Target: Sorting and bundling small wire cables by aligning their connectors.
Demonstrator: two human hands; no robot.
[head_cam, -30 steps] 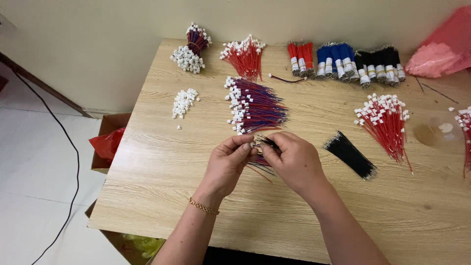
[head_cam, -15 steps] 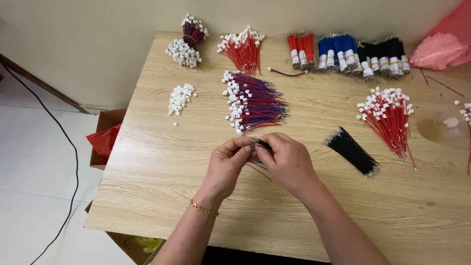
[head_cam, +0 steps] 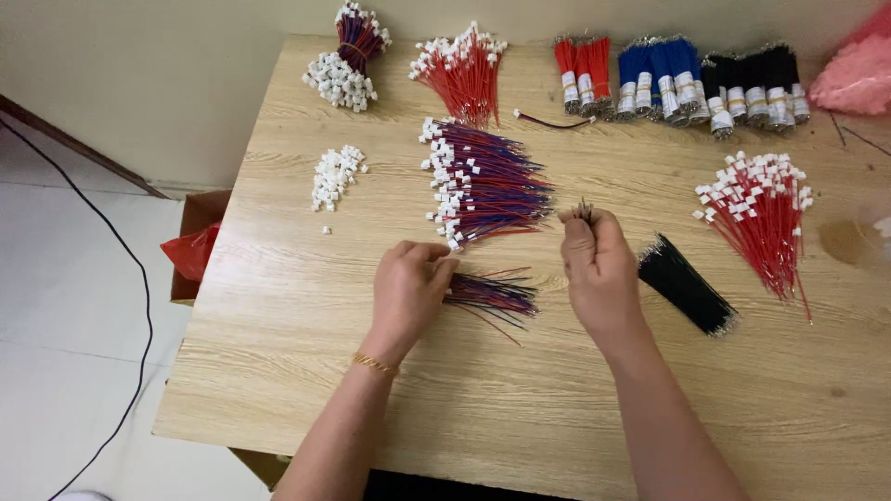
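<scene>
Head view, looking down on a wooden table (head_cam: 306, 371); places are given relative to the large pile of red-and-blue wires (head_cam: 487, 181) with white plugs at the table's middle.

Far left of the pile, off the table, a black cable (head_cam: 139, 306) runs over the floor, and a cardboard box (head_cam: 200, 218) holding a red bag (head_cam: 190, 252) stands against the table's edge. Left of the pile lies a small heap of loose white plugs (head_cam: 334, 174); up and to its left, a tied bundle with white plugs (head_cam: 345, 60).

Just below the pile, the left hand (head_cam: 408, 288) is closed over one end of a small bunch of red-and-blue wires (head_cam: 492, 295), which lies flat on the table and fans out to the right; a gold bracelet (head_cam: 373, 364) sits on that wrist. Directly above the pile lies a fan of red wires (head_cam: 464, 70).

Just right of the pile, the right hand (head_cam: 599, 264) is raised, thumb and fingers pinched shut on a few thin wires (head_cam: 585, 210) whose tips stand above the fingertips. Beside this hand lies a bundle of black wires (head_cam: 687, 283).

Up and right of the pile, a row of banded bundles lies along the far edge: red (head_cam: 580, 65), blue (head_cam: 661, 67), black (head_cam: 752, 70). Farther right lie a second fan of red wires with plugs (head_cam: 766, 209) and a pink bag (head_cam: 854, 70).
</scene>
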